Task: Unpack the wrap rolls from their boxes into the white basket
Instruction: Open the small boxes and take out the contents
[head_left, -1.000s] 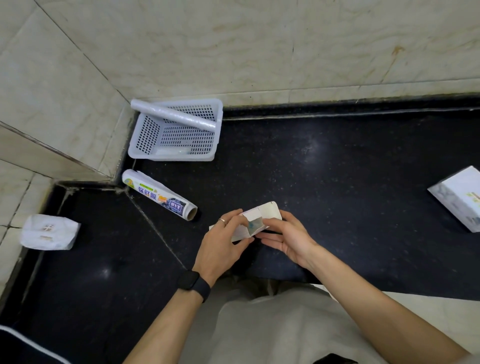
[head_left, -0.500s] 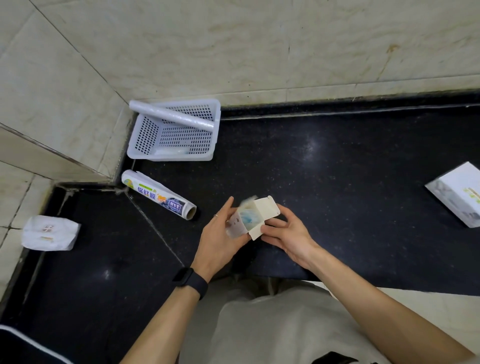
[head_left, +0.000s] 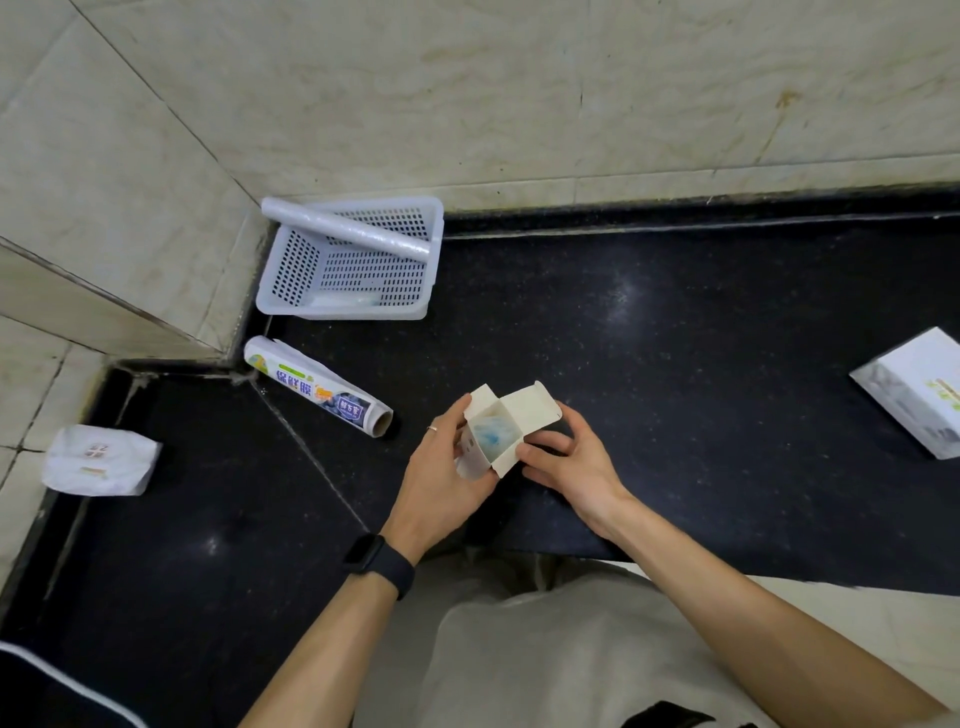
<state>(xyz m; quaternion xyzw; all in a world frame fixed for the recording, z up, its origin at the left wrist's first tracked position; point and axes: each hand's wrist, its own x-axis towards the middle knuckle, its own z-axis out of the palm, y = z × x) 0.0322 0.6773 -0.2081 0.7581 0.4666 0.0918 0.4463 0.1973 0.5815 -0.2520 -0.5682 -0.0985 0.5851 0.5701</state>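
Observation:
I hold a small white cardboard box (head_left: 511, 415) over the black counter, its end flaps spread open toward me. Bluish wrap shows inside it. My left hand (head_left: 441, 478) grips the box's left side and my right hand (head_left: 566, 457) holds its right side below the big flap. The white perforated basket (head_left: 291, 260) stands in the back left corner, with a clear wrap roll (head_left: 345, 228) lying slanted across its rim. A printed wrap roll (head_left: 317, 384) lies on the counter just in front of the basket.
A white carton (head_left: 919, 395) sits at the counter's right edge. A white packet (head_left: 98, 460) lies at the far left by the tiled ledge. Tiled walls close off the back and left. The counter's front edge runs just below my hands.
The box's end was shut a second ago; its flaps are now folded open and the opening is turned up toward me. My hands stayed in the same spot.

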